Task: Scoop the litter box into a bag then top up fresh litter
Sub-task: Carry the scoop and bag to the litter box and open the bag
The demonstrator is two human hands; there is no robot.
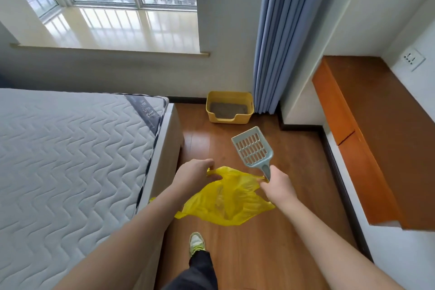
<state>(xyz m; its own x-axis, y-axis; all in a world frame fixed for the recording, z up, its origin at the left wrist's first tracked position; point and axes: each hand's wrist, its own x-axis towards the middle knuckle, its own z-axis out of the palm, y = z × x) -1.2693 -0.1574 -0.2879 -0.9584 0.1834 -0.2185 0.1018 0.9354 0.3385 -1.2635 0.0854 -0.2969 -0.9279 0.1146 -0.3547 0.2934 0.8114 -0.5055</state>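
Note:
A yellow litter box (229,98) with grey litter (227,110) in it stands on the wooden floor against the far wall, below the curtain. A thin yellow plastic bag (229,200) hangs stretched between my hands above the floor. My left hand (196,173) pinches the bag's left handle. My right hand (277,185) grips the handle of a pale blue slotted litter scoop (253,149) and also holds the bag's right handle. The scoop's blade points up and away, with nothing on it. Both hands are well short of the litter box.
A bed with a quilted grey mattress (70,160) fills the left side. An orange-brown wooden cabinet (376,134) lines the right wall. A blue curtain (274,38) hangs beside the litter box. The strip of wooden floor (235,242) between bed and cabinet leads to the box. My shoe (196,242) is below.

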